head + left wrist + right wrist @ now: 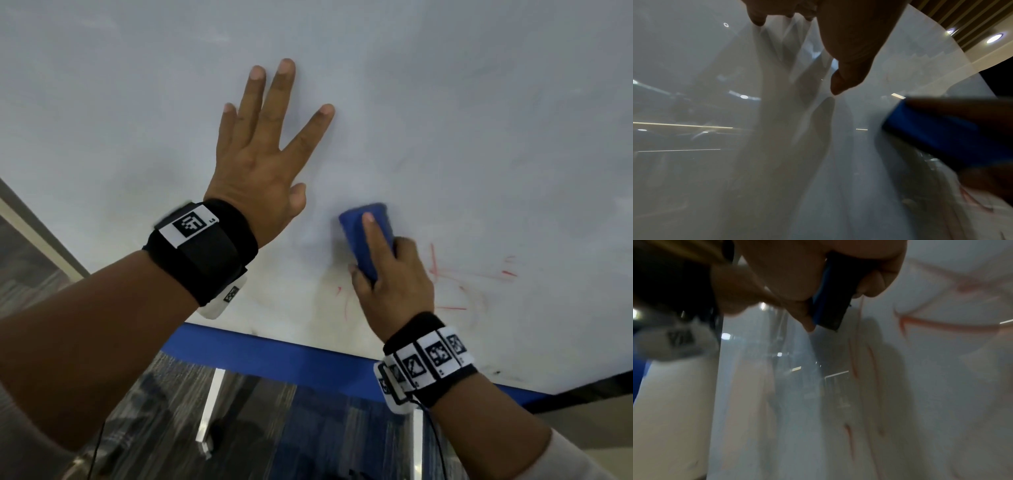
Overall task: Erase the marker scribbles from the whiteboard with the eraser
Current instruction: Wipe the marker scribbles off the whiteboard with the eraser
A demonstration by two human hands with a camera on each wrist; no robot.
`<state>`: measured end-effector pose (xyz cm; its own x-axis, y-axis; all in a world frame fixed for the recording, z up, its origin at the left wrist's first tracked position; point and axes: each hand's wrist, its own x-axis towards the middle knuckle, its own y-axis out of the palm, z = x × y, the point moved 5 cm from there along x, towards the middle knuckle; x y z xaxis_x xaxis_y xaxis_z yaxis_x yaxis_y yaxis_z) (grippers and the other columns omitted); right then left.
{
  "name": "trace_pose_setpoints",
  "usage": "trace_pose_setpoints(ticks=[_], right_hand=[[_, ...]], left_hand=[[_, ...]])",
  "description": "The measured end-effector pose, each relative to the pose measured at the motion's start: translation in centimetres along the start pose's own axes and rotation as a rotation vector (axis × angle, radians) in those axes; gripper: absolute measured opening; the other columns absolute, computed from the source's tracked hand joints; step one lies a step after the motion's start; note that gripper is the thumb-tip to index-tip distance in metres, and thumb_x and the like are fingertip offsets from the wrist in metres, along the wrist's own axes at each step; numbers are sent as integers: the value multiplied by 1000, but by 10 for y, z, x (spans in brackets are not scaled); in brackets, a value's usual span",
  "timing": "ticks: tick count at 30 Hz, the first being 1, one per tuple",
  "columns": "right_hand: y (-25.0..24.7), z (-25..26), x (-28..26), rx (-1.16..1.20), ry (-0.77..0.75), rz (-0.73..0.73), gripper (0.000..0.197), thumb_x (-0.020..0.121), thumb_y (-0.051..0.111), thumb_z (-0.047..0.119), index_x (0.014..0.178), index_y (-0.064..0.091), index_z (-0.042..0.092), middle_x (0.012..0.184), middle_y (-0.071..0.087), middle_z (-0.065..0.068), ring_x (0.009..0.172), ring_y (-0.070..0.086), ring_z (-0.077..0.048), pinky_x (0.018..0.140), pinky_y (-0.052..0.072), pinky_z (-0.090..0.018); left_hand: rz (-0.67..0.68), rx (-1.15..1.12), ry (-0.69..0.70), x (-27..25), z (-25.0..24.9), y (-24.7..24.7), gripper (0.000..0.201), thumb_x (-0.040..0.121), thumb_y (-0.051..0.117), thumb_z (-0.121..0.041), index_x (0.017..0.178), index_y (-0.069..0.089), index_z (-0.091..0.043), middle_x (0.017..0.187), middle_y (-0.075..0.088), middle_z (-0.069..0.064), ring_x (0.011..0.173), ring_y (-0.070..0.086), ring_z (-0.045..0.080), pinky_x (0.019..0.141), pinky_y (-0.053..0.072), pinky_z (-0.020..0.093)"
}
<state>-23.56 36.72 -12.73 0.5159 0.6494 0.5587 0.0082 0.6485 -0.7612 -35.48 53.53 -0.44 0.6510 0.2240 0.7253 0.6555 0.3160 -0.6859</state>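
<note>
The whiteboard fills most of the head view. My left hand lies flat on it with fingers spread. Just to its right, my right hand grips a blue eraser against the board, index finger stretched along its top. Faint red marker scribbles sit right of the eraser, and a few short red strokes lie below left of it. The left wrist view shows the eraser blurred at the right. In the right wrist view the eraser is held between thumb and fingers, with red scribbles beside it.
A blue frame runs along the board's lower edge. Below it are white stand legs on a striped carpet. A thin cable hangs from each wristband.
</note>
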Motion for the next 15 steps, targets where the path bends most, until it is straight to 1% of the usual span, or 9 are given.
trace_pose_setpoints(ticks=[2, 3, 4, 6, 8, 10, 12, 14, 15], right_hand=[[2, -1, 1, -6, 43, -2, 88, 84, 70, 31, 152, 15, 39, 99, 47, -8, 70, 41, -17, 55, 38, -27], [13, -6, -8, -22, 37, 72, 89, 84, 71, 31, 152, 14, 40, 98, 48, -9, 69, 44, -19, 53, 40, -28], [29, -13, -23, -50, 15, 192, 92, 84, 71, 29, 152, 10, 42, 98, 49, -10, 69, 49, -23, 51, 43, -30], [67, -33, -63, -172, -49, 508, 100, 88, 63, 30, 146, -15, 54, 106, 49, -8, 80, 55, -28, 58, 50, -36], [83, -50, -88, -201, 0, 629, 100, 93, 56, 29, 135, -29, 59, 112, 48, -3, 90, 54, -25, 67, 51, -35], [73, -39, -80, -129, 47, 527, 96, 89, 61, 26, 146, -11, 55, 104, 49, -3, 82, 54, -23, 60, 48, -32], [54, -22, -57, -50, 68, 293, 88, 85, 67, 27, 152, 13, 45, 97, 49, -5, 69, 48, -19, 52, 42, -29], [40, -12, -39, -6, 38, 100, 83, 83, 69, 28, 151, 21, 39, 95, 49, -7, 66, 46, -18, 49, 40, -26], [40, -12, -36, -7, 25, 77, 83, 83, 70, 28, 150, 22, 37, 96, 50, -8, 66, 48, -19, 49, 40, -26]], left_hand=[[6, -5, -7, -1, -1, 0, 94, 73, 73, -20, 157, 33, -25, 163, 16, 27, 150, 11, 49, 111, 27, 70], [11, -8, -9, -1, -1, 0, 94, 73, 73, -20, 157, 32, -25, 163, 16, 27, 151, 10, 49, 111, 26, 70], [14, -9, -10, -1, -1, 1, 94, 73, 73, -20, 157, 32, -25, 163, 15, 27, 151, 10, 49, 112, 26, 70], [15, -8, -7, -2, 0, 2, 93, 74, 72, -21, 157, 32, -25, 163, 15, 27, 151, 10, 49, 111, 26, 70], [18, -10, -8, -3, 0, 3, 92, 75, 71, -22, 158, 31, -25, 163, 15, 28, 151, 10, 49, 112, 26, 70], [22, -12, -17, -3, 1, 3, 91, 76, 70, -22, 158, 31, -25, 163, 14, 28, 151, 9, 50, 112, 26, 70], [31, -18, -20, -4, 0, 4, 91, 76, 70, -22, 158, 30, -24, 163, 14, 29, 150, 9, 51, 112, 25, 71], [30, -21, -26, -6, -1, 6, 91, 77, 70, -22, 158, 29, -24, 163, 14, 30, 150, 9, 51, 112, 24, 71], [27, -23, -28, -6, -2, 7, 91, 77, 69, -21, 158, 29, -24, 162, 14, 30, 150, 9, 51, 112, 24, 71]])
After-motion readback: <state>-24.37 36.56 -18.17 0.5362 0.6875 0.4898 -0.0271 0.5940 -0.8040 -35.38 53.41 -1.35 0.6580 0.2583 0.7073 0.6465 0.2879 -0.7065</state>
